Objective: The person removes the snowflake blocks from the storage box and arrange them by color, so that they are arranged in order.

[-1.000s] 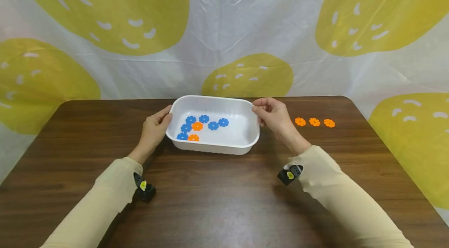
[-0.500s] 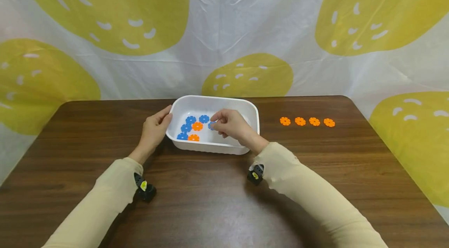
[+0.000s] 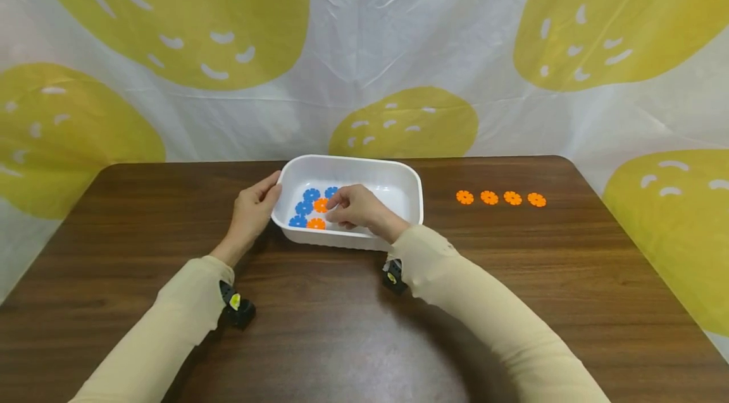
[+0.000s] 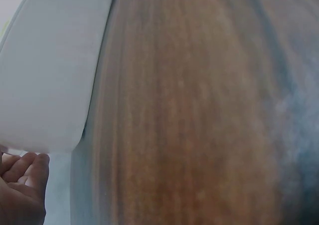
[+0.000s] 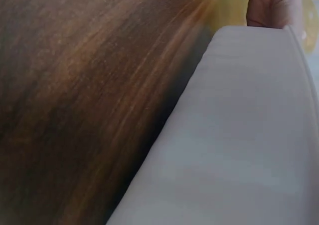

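Observation:
My left hand (image 3: pixel 250 213) grips the left end of a white plastic tub (image 3: pixel 393 178), thumb at the rim and fingers along the outside. In the left wrist view, its curled fingers (image 4: pixel 30 172) meet the tub's end wall. My right hand (image 3: pixel 361 208) reaches down inside the tub, thumb and index finger a little apart beside an orange flower-shaped disc (image 3: pixel 321 204). Another orange disc (image 3: pixel 316 224) and several blue flower-shaped discs (image 3: pixel 304 207) lie on the tub floor to its left. The hand covers part of the floor. The right wrist view shows only the tub's outer wall (image 5: pixel 234 125), with a hand past its far end.
Several orange discs (image 3: pixel 488 197) lie in a row on the dark wooden table (image 3: pixel 342 327), right of the tub. Behind the table hangs a white cloth (image 3: pixel 364 42) with yellow shapes. Each wrist carries a small black camera (image 3: pixel 238 311).
My right hand has moved left from the tub's right rim into the tub, toward the discs. One more orange disc lies at the left end of the row. The left hand stays put.

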`<state>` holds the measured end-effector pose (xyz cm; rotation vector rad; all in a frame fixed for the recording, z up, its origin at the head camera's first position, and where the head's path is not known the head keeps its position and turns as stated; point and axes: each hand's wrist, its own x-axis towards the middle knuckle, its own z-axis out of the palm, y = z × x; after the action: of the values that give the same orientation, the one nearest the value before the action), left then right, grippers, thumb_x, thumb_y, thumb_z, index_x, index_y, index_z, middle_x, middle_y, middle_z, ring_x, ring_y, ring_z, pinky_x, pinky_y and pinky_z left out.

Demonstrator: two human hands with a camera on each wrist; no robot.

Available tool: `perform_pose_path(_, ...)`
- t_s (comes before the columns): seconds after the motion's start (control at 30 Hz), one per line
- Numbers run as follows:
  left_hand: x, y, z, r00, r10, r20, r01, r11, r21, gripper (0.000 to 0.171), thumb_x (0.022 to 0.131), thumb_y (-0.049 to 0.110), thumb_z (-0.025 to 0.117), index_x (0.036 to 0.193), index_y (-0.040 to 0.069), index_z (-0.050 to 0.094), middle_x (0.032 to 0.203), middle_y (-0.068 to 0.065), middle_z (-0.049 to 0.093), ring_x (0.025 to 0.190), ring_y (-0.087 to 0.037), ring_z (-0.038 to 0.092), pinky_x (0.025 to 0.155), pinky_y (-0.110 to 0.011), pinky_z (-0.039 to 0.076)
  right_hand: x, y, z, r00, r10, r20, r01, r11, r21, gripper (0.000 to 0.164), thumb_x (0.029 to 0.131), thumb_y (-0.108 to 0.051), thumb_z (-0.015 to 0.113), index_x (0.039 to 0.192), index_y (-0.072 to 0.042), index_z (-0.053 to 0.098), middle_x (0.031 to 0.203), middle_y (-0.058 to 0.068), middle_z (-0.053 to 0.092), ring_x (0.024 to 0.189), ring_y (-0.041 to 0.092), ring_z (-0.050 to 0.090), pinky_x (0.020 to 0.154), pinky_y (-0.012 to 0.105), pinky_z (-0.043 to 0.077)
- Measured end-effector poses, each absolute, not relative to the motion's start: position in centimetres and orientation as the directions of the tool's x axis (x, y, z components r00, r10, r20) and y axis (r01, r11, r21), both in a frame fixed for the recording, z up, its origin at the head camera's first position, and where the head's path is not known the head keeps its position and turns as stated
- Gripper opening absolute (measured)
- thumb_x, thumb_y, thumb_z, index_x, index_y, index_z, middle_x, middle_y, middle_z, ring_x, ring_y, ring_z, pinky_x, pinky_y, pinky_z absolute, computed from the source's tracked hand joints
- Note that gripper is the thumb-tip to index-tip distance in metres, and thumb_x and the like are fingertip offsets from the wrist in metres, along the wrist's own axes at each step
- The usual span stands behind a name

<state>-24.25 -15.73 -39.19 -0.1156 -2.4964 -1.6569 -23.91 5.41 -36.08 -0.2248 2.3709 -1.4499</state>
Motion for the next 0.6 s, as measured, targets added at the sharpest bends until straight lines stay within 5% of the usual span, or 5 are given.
perform_pose_path(0.6,-24.3,-15.7,-39.3,-0.987,-0.009,0.158,0.142,0.391,0.909,0.040,0.097,0.017,0.051,0.135,0.005,0.051,0.136,-0.014,0.050,0.125,-0.025,0.049,0.100,-0.037,0.044,-24.6,3.8,-36.7,-0.900,-0.385,-0.203,-0.119,0.665,-0.737,0.021,0.076,-0.002,0.073,0.095,0.001,0.065,0.066,-0.001,0.051,0.060,0.009,0.047,0.055,0.015,0.039)
